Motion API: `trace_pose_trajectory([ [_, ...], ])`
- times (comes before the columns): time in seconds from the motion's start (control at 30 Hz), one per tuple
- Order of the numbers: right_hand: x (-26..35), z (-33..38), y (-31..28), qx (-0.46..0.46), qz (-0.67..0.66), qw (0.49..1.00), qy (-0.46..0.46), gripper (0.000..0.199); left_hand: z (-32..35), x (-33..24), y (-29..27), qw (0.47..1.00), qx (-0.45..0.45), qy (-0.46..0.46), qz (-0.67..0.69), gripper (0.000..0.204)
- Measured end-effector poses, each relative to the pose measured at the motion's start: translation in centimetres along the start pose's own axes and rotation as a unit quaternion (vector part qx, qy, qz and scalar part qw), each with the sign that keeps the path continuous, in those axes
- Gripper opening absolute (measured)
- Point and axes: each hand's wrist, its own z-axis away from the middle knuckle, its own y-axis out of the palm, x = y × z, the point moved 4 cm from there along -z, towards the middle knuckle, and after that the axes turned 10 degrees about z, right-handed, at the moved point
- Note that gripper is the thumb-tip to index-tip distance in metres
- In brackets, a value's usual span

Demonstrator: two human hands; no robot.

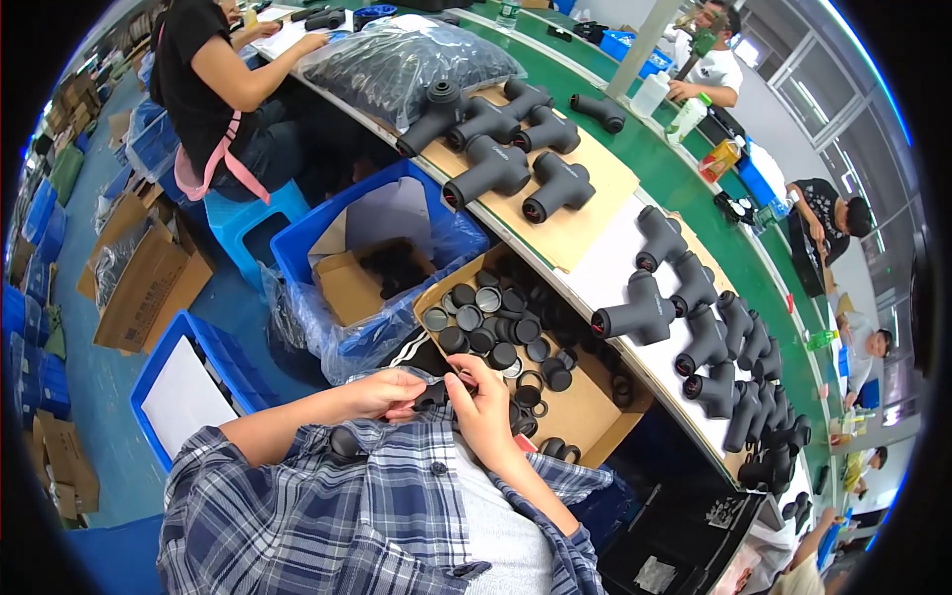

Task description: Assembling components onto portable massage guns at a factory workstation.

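Note:
My left hand (389,392) and my right hand (482,409) meet in front of my shirt, fingers closed in a pinch. Between them is a small black part (430,397), mostly covered by the fingers, so its exact kind is unclear. Just beyond my hands stands an open cardboard box (600,421) holding loose round black caps (481,339) and rings (532,380), some caps showing a silvery face. Dark T-shaped massage guns (493,171) lie along the workbench past the box.
A blue bin (297,238) lined with plastic stands left of the box, near another blue bin (149,416). A large bag of dark parts (407,64) rests on the green bench (635,164). One co-worker (213,69) sits at the far left; several others sit across the bench.

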Motion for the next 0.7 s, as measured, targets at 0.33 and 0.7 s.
trace_pose_trajectory([
  [0.33,0.9,1.2,1.0,0.044,0.239,0.970,-0.016,0.034,-0.4,2.0,-0.7,0.999,-0.049,-0.002,0.022,0.030],
  [0.7,-0.8,3.2,-1.4,0.282,-0.099,0.954,0.001,0.046,-1.7,-2.0,0.9,0.951,0.033,-0.203,-0.232,0.029],
])
